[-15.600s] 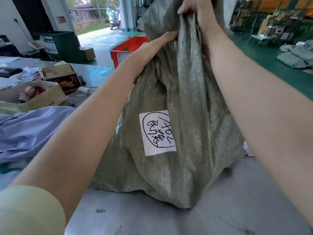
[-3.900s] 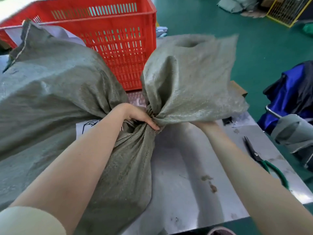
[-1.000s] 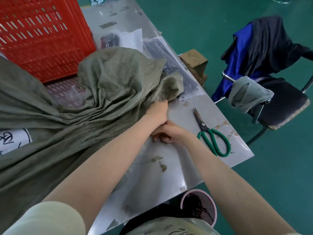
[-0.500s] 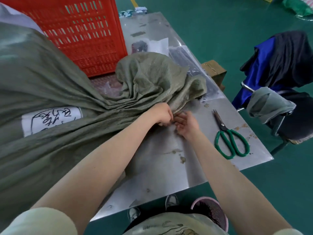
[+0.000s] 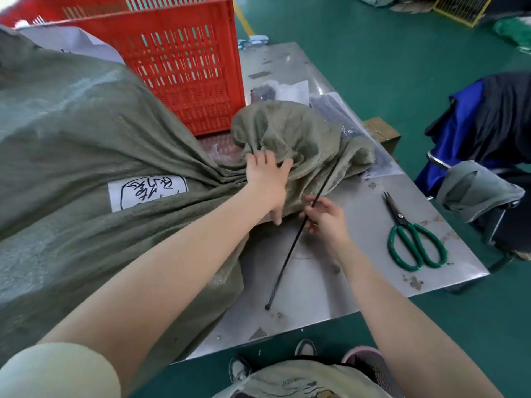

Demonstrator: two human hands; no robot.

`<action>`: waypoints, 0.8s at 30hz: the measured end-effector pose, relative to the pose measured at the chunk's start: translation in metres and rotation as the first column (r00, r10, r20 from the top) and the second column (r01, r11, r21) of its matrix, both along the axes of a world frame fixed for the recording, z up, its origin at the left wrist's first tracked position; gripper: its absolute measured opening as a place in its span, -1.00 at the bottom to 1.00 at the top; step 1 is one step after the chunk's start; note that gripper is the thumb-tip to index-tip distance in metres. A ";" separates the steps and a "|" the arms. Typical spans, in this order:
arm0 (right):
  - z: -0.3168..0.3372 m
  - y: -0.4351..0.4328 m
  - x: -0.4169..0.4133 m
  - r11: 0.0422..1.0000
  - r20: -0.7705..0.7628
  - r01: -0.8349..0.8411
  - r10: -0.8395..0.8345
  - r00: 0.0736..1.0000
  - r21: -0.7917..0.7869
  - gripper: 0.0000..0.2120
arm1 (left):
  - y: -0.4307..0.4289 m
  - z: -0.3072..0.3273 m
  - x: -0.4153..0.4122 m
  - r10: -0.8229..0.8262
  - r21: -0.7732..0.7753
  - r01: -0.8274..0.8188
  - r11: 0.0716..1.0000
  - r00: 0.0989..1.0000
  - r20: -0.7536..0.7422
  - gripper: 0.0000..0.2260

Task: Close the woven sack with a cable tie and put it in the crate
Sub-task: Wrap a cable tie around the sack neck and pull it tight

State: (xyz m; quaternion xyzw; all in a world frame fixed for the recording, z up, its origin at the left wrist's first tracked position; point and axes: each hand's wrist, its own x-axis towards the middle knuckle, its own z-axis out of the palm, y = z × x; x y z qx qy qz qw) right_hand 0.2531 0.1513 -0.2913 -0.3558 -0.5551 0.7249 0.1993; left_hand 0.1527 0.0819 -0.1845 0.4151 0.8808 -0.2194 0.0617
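Observation:
A big grey-green woven sack (image 5: 86,133) with a white handwritten label lies on its side across the metal table (image 5: 359,285). Its gathered neck points right and its loose mouth (image 5: 290,133) is bunched beyond that. My left hand (image 5: 265,179) rests flat on the gathered neck, fingers spread. My right hand (image 5: 323,215) pinches a long black cable tie (image 5: 287,257) near its middle. The tie slants from the sack's neck down to the table, its head end low near the front edge. The red plastic crate (image 5: 178,53) stands behind the sack.
Green-handled scissors (image 5: 411,237) lie on the table to the right of my right hand. Clear plastic bags (image 5: 290,91) lie behind the sack's mouth. A chair (image 5: 488,156) draped with blue and grey clothes stands off the table's right edge. The floor is green.
My right hand has picked up the black cable tie, which was not seen before. My left hand has opened and now lies flat on the sack's neck. The view has shifted slightly.

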 end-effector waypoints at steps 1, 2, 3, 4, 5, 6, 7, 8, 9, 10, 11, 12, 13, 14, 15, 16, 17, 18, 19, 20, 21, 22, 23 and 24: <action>0.001 -0.002 -0.001 0.999 -0.004 -0.025 0.025 1.000 0.020 -0.78 | -0.005 -0.008 -0.004 0.035 -0.049 -0.036 0.998 0.999 -0.018 0.21; 0.001 -0.005 -0.001 0.998 -0.004 -0.054 0.054 0.999 0.039 -0.76 | -0.010 -0.016 -0.008 0.061 -0.064 -0.063 0.996 0.998 -0.031 0.24; 0.000 -0.007 -0.002 0.995 -0.003 -0.087 0.087 0.996 0.048 -0.75 | -0.014 -0.021 -0.013 0.090 -0.046 -0.092 0.995 0.995 -0.032 0.22; -0.001 -0.010 -0.002 0.992 -0.003 -0.118 0.119 0.993 0.048 -0.75 | -0.018 -0.025 -0.017 0.113 -0.009 -0.113 0.994 0.993 -0.031 0.16; -0.002 -0.013 -0.002 0.988 -0.001 -0.145 0.146 0.989 0.043 -0.76 | -0.021 -0.026 -0.022 0.135 0.043 -0.134 0.990 0.990 -0.032 0.07; -0.003 -0.016 -0.002 0.984 0.012 -0.174 0.174 0.985 0.046 -0.74 | -0.023 -0.026 -0.026 0.163 0.106 -0.158 0.982 0.986 -0.035 -0.01; -0.004 -0.018 -0.001 0.976 0.036 -0.210 0.208 0.978 0.059 -0.72 | -0.024 -0.024 -0.031 0.197 0.167 -0.190 0.967 0.980 -0.024 -0.07; -0.004 -0.019 0.001 0.963 0.069 -0.259 0.254 0.965 0.080 -0.69 | -0.025 -0.022 -0.035 0.238 0.229 -0.237 0.944 0.971 0.023 -0.11; -0.003 -0.021 0.003 0.942 0.113 -0.321 0.310 0.944 0.100 -0.67 | -0.026 -0.019 -0.039 0.274 0.292 -0.291 0.911 0.957 0.097 -0.16; -0.001 -0.021 0.007 0.914 0.166 -0.392 0.372 0.913 0.108 -0.66 | -0.027 -0.017 -0.043 0.295 0.347 -0.336 0.875 0.941 0.167 -0.24; 0.001 -0.021 0.010 0.881 0.223 -0.463 0.433 0.873 0.102 -0.64 | -0.028 -0.016 -0.047 0.302 0.390 -0.363 0.846 0.930 0.211 -0.35; 0.003 -0.020 0.014 0.848 0.272 -0.522 0.484 0.832 0.088 -0.63 | -0.029 -0.014 -0.050 0.301 0.416 -0.372 0.830 0.926 0.227 -0.46; 0.005 -0.020 0.016 0.821 0.303 -0.566 0.523 0.797 0.070 -0.63 | -0.030 -0.012 -0.051 0.296 0.430 -0.372 0.823 0.926 0.235 -0.52; 0.005 -0.020 0.019 0.801 0.323 -0.597 0.551 0.769 0.055 -0.64 | -0.030 -0.011 -0.052 0.289 0.437 -0.372 0.818 0.925 0.246 -0.54; 0.005 -0.020 0.020 0.784 0.341 -0.620 0.572 0.746 0.042 -0.64 | -0.031 -0.010 -0.053 0.287 0.442 -0.380 0.813 0.921 0.263 -0.54; 0.004 -0.022 0.020 0.771 0.360 -0.636 0.585 0.726 0.029 -0.65 | -0.031 -0.009 -0.053 0.286 0.446 -0.386 0.807 0.917 0.277 -0.54; 0.002 -0.025 0.020 0.765 0.379 -0.643 0.590 0.713 0.020 -0.65 | -0.032 -0.008 -0.053 0.285 0.451 -0.392 0.802 0.914 0.288 -0.54; 0.000 -0.027 0.018 0.767 0.393 -0.642 0.587 0.708 0.011 -0.65 | -0.032 -0.008 -0.053 0.282 0.453 -0.395 0.799 0.912 0.296 -0.54; -0.001 -0.029 0.015 0.769 0.413 -0.639 0.581 0.701 0.002 -0.65 | -0.032 -0.007 -0.052 0.281 0.454 -0.398 0.797 0.910 0.305 -0.54; -0.001 -0.031 0.010 0.765 0.444 -0.644 0.580 0.684 -0.007 -0.65 | -0.032 -0.006 -0.052 0.280 0.451 -0.402 0.797 0.907 0.314 -0.54; 0.000 -0.033 0.004 0.754 0.489 -0.656 0.578 0.653 -0.016 -0.66 | -0.033 -0.004 -0.052 0.280 0.450 -0.407 0.795 0.904 0.322 -0.54; 0.001 -0.036 -0.004 0.743 0.538 -0.670 0.571 0.620 -0.017 -0.67 | -0.033 -0.003 -0.052 0.280 0.452 -0.410 0.792 0.902 0.328 -0.54; 0.002 -0.038 -0.012 0.740 0.586 -0.673 0.547 0.598 -0.003 -0.69 | -0.034 -0.002 -0.051 0.278 0.457 -0.412 0.788 0.901 0.334 -0.55; 0.003 -0.042 -0.022 0.751 0.618 -0.660 0.507 0.601 0.026 -0.71 | -0.034 -0.001 -0.051 0.277 0.463 -0.415 0.783 0.900 0.338 -0.55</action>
